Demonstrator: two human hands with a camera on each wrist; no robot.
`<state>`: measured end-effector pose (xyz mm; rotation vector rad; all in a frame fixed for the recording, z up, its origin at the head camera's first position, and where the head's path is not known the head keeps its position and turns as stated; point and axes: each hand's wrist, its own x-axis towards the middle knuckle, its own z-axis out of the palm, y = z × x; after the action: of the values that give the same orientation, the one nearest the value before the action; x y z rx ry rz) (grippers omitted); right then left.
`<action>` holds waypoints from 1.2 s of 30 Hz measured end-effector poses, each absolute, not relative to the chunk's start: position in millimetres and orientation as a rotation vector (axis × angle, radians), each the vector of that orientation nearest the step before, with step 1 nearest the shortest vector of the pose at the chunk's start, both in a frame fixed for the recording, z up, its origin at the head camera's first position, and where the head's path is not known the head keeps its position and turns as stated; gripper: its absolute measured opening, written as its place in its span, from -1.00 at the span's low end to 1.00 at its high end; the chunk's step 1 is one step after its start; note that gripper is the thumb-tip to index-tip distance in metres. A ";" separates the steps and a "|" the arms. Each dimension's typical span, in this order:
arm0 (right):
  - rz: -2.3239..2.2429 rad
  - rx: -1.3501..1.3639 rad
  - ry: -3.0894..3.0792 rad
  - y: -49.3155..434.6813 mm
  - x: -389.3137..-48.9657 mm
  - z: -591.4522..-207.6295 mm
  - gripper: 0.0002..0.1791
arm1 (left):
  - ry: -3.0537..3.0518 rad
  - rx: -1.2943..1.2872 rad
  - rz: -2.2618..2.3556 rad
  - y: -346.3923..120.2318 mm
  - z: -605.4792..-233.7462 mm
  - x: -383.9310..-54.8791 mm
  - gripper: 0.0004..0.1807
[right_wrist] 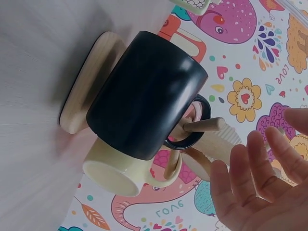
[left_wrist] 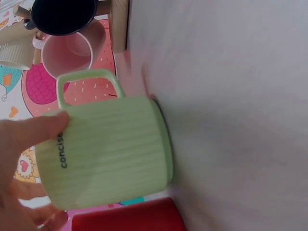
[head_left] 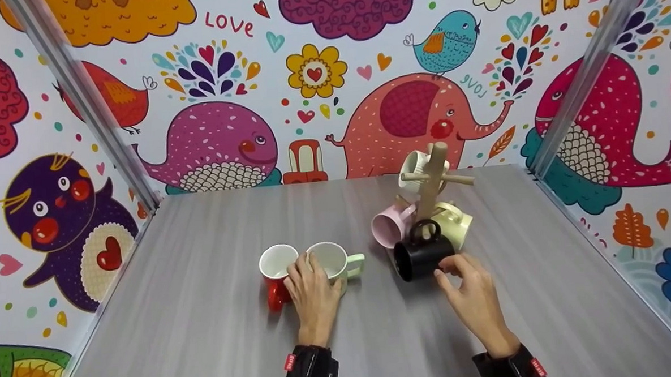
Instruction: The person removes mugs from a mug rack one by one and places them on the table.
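A light green ribbed mug [left_wrist: 108,149] marked "concise" stands upright on the table. My left hand [head_left: 314,288] grips it near the rim, thumb on one side and fingers on the other. Touching or close beside it is a red mug [head_left: 275,279], white inside. A black mug [right_wrist: 147,94] hangs by its handle on a peg of a wooden mug tree [head_left: 431,193]. My right hand [head_left: 471,293] is beside the black mug's base; in the right wrist view its fingers [right_wrist: 240,173] are spread loosely, apart from the mug and holding nothing.
Other pegs of the tree bear a pink mug [head_left: 391,227], a pale yellow mug [head_left: 455,224] and a white ribbed mug [head_left: 414,176]. The tree stands towards the back right of the grey table [head_left: 217,341]. Cartoon-printed walls [head_left: 317,19] enclose the table.
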<state>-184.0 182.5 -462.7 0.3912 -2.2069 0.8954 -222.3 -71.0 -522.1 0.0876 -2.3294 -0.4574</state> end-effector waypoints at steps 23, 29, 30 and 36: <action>0.900 0.380 -2.201 177.2 -184.1 -462.3 -0.80 | -2.313 0.102 -0.385 -73.8 -523.1 -220.5 -0.17; 0.902 0.414 -2.180 175.9 -185.3 -464.1 -0.80 | -2.334 0.099 -0.359 -74.4 -522.3 -219.2 -0.15; 0.902 0.418 -2.177 176.3 -185.1 -463.9 -0.80 | -2.331 0.100 -0.352 -74.2 -522.1 -219.2 -0.14; 0.906 0.419 -2.165 179.3 -184.5 -463.3 -0.81 | -2.328 0.102 -0.358 -74.1 -522.8 -220.0 -0.15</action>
<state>-184.5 179.3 -463.3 0.4190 -2.1647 0.9059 -220.0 -74.1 -522.8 0.1016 -2.3281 -0.3575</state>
